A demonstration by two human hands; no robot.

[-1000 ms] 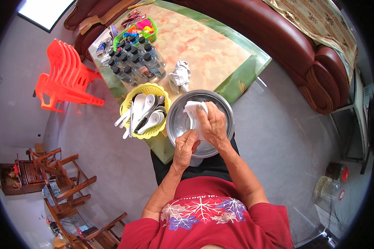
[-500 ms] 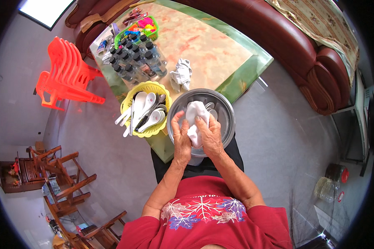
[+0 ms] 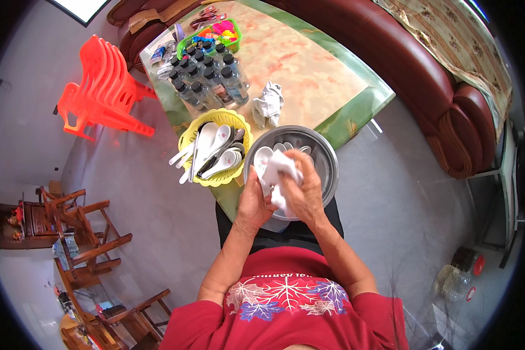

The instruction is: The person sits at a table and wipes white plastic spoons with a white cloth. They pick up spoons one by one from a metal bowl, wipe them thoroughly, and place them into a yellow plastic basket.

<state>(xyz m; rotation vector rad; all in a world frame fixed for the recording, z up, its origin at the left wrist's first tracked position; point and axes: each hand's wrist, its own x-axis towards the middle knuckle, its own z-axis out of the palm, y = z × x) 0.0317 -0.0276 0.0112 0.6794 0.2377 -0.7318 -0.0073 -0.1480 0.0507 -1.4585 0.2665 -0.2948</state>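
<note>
Both hands meet over the steel bowl (image 3: pixel 324 153) at the bench's near edge. The right hand (image 3: pixel 305 191) is closed around a white cloth (image 3: pixel 281 175), which is wrapped about a white spoon (image 3: pixel 262 158). The left hand (image 3: pixel 254 201) pinches the spoon from below; its bowl end points up toward the far edge. The yellow basket (image 3: pixel 188 140) of spoons sits just left, nearer the left hand (a spare rag (image 3: pixel 268 103) lies beyond).

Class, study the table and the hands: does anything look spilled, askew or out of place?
Nothing spilled. Only small oddities: spoon handles poke out over the yellow basket rim, and a crumpled white cloth lies loose on the table.
</note>
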